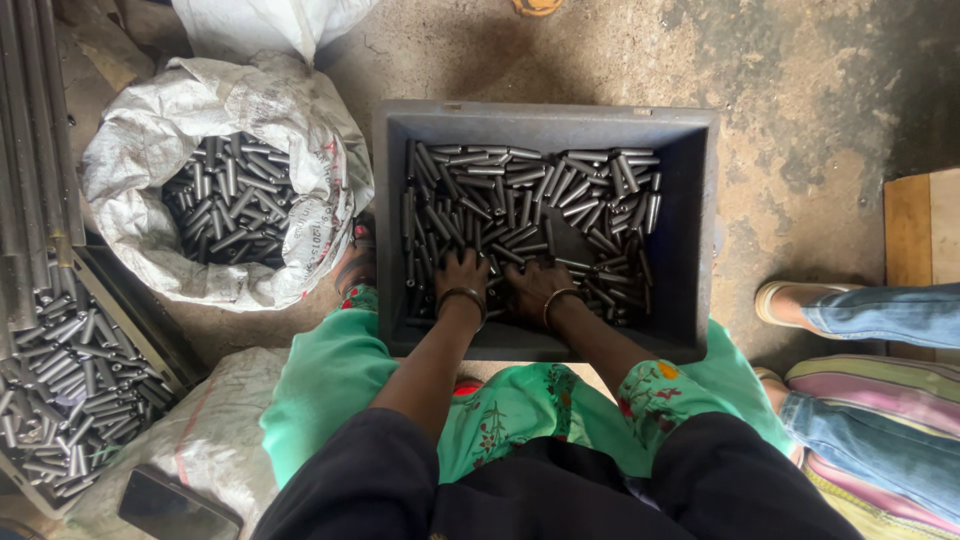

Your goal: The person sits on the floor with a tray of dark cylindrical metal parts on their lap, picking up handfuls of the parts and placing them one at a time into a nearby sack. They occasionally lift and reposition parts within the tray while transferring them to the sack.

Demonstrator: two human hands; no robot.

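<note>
You crouch over a bare concrete floor (pixel 800 90), stained and cracked. Straight ahead of you sits a dark grey plastic crate (pixel 695 240), square and open-topped, its bottom covered with short grey metal pins (pixel 560 195) lying every which way. To your left stands a white woven sack (pixel 140 140), its mouth rolled down around another heap of the same pins. Further left, at the frame's edge, a shallow tray (pixel 140 335) holds more of them, beside long metal rods (pixel 30 130).

Both your hands are down in the crate, at its near edge. Your left hand (pixel 462 275) lies palm-down on the pins, fingers spread and buried among them; whether it has closed on any you cannot tell. Your right hand (pixel 535 285) rests just beside it, almost touching, fingers curled into the pile, and its grip is equally hidden. A bangle (pixel 462 295) circles each wrist.

At your right, another person's jeans-clad leg (pixel 880 315) shows.
</note>
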